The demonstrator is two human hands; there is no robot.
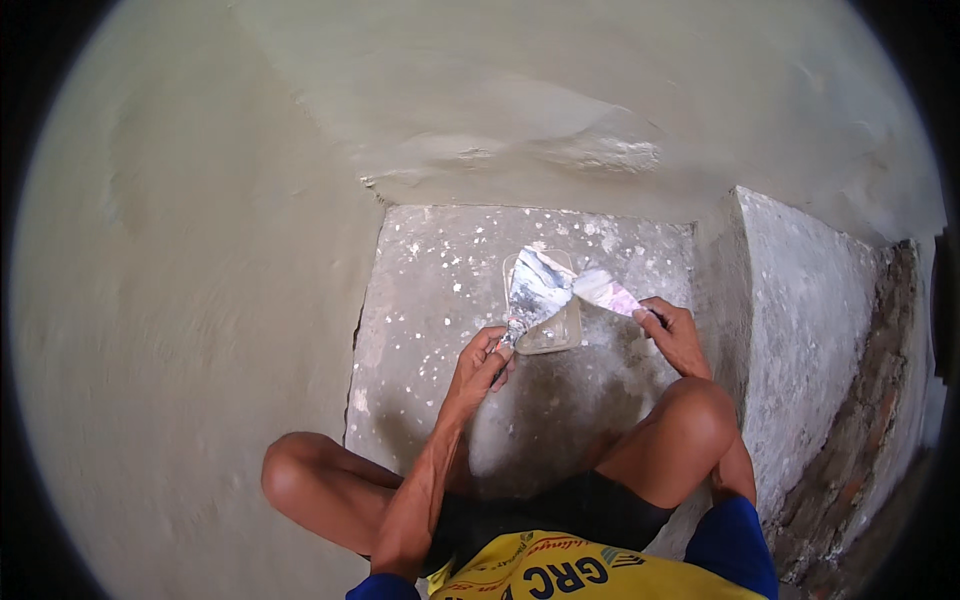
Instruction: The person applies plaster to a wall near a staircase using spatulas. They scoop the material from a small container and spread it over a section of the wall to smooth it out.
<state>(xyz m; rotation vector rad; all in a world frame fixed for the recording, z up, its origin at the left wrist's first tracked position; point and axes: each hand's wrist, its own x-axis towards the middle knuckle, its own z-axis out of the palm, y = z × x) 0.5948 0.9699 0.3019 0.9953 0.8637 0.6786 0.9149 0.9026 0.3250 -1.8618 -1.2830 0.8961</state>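
My left hand (488, 362) grips the handle of a wide putty knife (536, 285), whose blade is smeared with white and grey paste. My right hand (668, 332) is closed on a narrower putty knife (605, 292), its pale, smeared blade angled left so that its tip meets or overlaps the wide blade's right edge. Both blades are over a rounded plastic tray (550, 342) on the speckled concrete surface (430, 280), partly hidden by them.
A smooth plastered wall (180, 270) spans the left and another surface (560, 100) lies across the top. At the right stands a raised concrete block (790, 300) with a rough, exposed brick strip (850, 440). My bent legs (690, 430) frame the lower area.
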